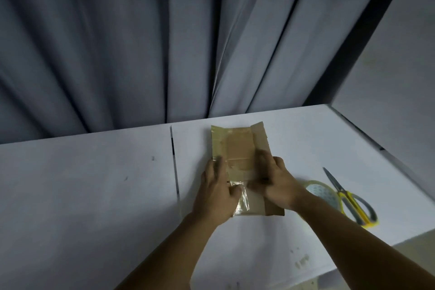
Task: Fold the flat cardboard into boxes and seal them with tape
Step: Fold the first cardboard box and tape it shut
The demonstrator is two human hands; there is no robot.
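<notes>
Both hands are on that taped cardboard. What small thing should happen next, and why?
Probably smooth the tape strip down onto the cardboard with the left hand: it looks crinkled and lifted near the thumb, while the right hand rests on the piece.

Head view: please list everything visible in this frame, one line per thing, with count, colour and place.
cardboard box: one, brown, partly wrapped in clear tape, lying flat at the table's middle
tape strip: one, clear and crinkled, on the box's near end
tape roll: one, clear with a yellowish rim, right of the box, partly hidden by the forearm
scissors: one pair, yellow and grey handles, overlapping the tape roll
table: one, white
curtain: one, grey, behind the table
left hand: on the box's left side, thumb at the tape strip
right hand: blurred, on the box's right side
</notes>
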